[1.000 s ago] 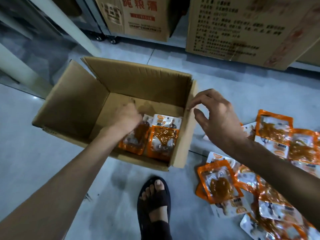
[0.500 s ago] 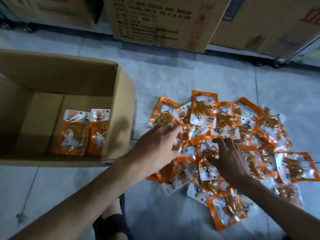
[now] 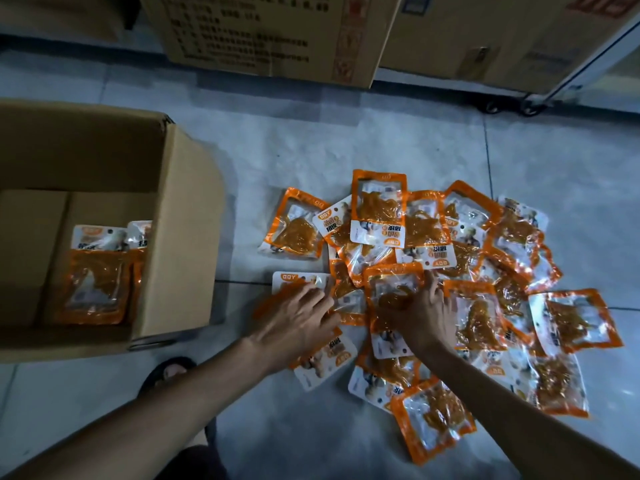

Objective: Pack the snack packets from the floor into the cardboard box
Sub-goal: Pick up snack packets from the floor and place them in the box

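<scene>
A heap of orange-and-white snack packets (image 3: 377, 211) lies spread over the grey tiled floor at centre right. My left hand (image 3: 298, 318) rests flat, fingers spread, on a packet (image 3: 294, 280) at the heap's left edge. My right hand (image 3: 420, 315) lies with straight fingers on an orange packet (image 3: 393, 284) in the middle of the heap. The open cardboard box (image 3: 180, 237) stands on the floor to the left, apart from both hands. Two packets (image 3: 95, 278) lie side by side on its bottom, the right one partly hidden by the box flap.
Large printed cartons (image 3: 270, 36) stand along the back, close behind the heap. Trolley wheels (image 3: 530, 107) and a metal frame sit at the back right. My sandalled foot (image 3: 166, 372) is on the floor just below the box's near corner.
Both hands left the box and came down onto the heap of packets on the right. The view swung right, so the box now sits at the left edge.
</scene>
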Demonstrator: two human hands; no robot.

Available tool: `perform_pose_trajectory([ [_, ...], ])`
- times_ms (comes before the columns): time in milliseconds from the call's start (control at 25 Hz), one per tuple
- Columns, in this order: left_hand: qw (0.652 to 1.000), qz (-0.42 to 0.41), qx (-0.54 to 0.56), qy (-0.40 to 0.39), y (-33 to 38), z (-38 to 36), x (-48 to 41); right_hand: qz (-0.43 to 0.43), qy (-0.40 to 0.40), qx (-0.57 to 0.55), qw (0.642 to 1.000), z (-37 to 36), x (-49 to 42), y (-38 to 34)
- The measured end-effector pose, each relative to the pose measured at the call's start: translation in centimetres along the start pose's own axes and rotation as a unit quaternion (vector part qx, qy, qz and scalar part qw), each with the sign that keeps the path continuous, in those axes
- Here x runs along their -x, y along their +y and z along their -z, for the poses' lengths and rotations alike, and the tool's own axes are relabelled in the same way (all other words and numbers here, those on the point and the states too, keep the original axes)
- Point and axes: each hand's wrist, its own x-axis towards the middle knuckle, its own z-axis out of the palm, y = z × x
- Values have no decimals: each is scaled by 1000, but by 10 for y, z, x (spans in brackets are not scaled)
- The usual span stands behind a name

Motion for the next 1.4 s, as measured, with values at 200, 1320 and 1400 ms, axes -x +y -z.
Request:
perform_pose_trajectory([
  [200,987,106,110,58,-19,1,20,21,15,-100,995,1,4,6],
  [1320,628,532,549,148,12,-39,6,9,-76,-292,953,-35,36,-32],
  [1400,620,512,582,124,13,-38,7,4,-87,-308,948,-30,38,-35],
])
